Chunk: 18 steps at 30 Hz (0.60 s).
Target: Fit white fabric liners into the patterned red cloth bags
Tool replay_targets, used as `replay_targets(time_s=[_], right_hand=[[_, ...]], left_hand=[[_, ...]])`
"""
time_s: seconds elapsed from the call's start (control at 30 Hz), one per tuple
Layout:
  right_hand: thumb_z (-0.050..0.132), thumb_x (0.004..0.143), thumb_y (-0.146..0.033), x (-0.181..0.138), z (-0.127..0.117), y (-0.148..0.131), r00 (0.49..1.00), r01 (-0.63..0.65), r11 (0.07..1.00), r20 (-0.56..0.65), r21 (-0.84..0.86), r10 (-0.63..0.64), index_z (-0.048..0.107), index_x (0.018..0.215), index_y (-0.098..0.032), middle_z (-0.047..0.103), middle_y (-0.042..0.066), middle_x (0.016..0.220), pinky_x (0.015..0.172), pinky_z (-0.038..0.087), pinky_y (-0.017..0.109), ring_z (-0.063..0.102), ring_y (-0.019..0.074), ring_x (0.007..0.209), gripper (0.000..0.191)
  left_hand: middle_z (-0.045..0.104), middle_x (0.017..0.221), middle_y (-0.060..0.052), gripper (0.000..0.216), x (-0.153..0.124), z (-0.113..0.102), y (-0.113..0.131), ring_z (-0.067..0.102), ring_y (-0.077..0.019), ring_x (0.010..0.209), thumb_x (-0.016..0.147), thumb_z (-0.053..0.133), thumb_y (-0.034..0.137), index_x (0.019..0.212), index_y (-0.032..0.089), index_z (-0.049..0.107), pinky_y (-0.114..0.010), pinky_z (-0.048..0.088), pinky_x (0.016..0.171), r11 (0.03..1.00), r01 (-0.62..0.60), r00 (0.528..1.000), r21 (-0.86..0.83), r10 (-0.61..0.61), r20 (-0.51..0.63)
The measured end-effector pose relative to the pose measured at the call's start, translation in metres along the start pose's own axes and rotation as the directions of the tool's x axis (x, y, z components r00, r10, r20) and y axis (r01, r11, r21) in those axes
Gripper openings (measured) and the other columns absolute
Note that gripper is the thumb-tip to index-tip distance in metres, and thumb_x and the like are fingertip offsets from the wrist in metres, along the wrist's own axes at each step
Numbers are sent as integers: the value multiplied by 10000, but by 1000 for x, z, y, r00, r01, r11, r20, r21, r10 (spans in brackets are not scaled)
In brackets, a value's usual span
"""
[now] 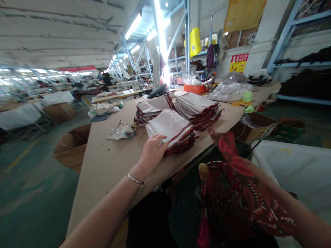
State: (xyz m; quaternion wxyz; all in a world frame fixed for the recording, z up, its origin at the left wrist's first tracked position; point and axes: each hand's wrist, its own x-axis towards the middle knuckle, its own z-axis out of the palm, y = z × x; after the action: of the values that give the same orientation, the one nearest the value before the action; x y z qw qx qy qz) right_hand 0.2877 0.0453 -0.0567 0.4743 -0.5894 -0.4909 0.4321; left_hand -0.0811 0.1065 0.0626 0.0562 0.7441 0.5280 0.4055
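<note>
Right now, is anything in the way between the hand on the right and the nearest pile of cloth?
Nothing visible. The right hand, blurred and draped in red patterned fabric, is beside the nearest stack, where the left hand rests.

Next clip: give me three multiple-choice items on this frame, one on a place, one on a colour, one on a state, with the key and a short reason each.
1. Where does the left hand rest?
A. on the nearest stack of folded fabric
B. inside a cardboard box
C. on the orange tray

2. What colour is the hanging bag at the back?
A. blue
B. yellow
C. black

3. What is the state of the patterned red fabric by the right hand?
A. folded flat on the table
B. held loose and bunched, off the table
C. hung on a shelf

Key: 1 A, the fingers lie on the stack's white top. 2 B, it is bright yellow. 3 B, it droops crumpled below the table edge.
</note>
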Motion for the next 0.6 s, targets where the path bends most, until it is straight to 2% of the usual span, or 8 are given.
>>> replay_targets(time_s=[0.07,0.17,0.23,0.27,0.33,0.47,0.53,0.6], right_hand=[[701,614,-501,-12,8,43,994,-110,991,4,-80,110,718,809,-203,747,135,836,736,570,450,707,323,768,356],[713,546,-465,-23,15,92,981,-182,950,-112,-253,158,696,907,-197,732,154,991,910,504,487,675,362,965,450],[674,569,-480,-23,16,102,979,-176,932,-159,-318,130,673,988,-188,715,154,1054,956,471,492,656,356,1019,511],[648,602,-488,-21,16,97,983,-146,936,-152,-320,102,666,1015,-189,709,149,1078,969,462,489,652,344,1030,509],[610,665,-500,-15,19,69,992,-72,949,-121,-306,36,666,1020,-201,708,124,1084,980,453,473,652,313,1024,468],[576,754,-501,-9,40,-28,988,141,961,-25,-238,-151,670,1006,-198,709,89,1054,899,494,388,654,258,975,405],[558,797,-477,-11,57,-75,960,278,935,28,-221,-279,673,987,-197,714,70,994,815,510,338,654,228,904,358],[538,839,-429,-14,76,-112,902,431,876,96,-215,-420,676,950,-200,710,51,925,767,505,301,645,197,839,290]], left_hand=[[705,932,-72,152,7,5,-9,641,-213,904,785,611,220,889,170,709,-324,480,883,989,-87,990,118,73,123],[703,896,-72,185,11,9,-12,646,-197,856,850,526,222,839,178,706,-301,480,844,966,-157,966,206,106,235],[705,894,-77,255,13,9,-10,647,-189,853,887,462,220,825,175,705,-286,475,827,958,-157,963,240,95,253],[706,892,-80,276,15,8,-9,646,-189,852,894,443,218,824,171,706,-285,472,822,955,-152,962,255,83,261],[705,884,-84,286,19,7,-8,640,-191,840,887,434,210,811,164,706,-290,467,810,955,-132,959,267,55,278],[682,789,-56,224,30,3,-11,606,-179,767,811,494,202,710,165,690,-285,454,765,993,-40,949,115,1,316],[663,727,-34,200,34,1,-13,593,-162,724,770,510,193,662,159,675,-264,449,718,999,9,943,43,-23,333],[638,649,-13,195,37,-1,-14,573,-144,651,744,512,203,639,151,668,-243,436,639,998,53,937,19,-56,345]])
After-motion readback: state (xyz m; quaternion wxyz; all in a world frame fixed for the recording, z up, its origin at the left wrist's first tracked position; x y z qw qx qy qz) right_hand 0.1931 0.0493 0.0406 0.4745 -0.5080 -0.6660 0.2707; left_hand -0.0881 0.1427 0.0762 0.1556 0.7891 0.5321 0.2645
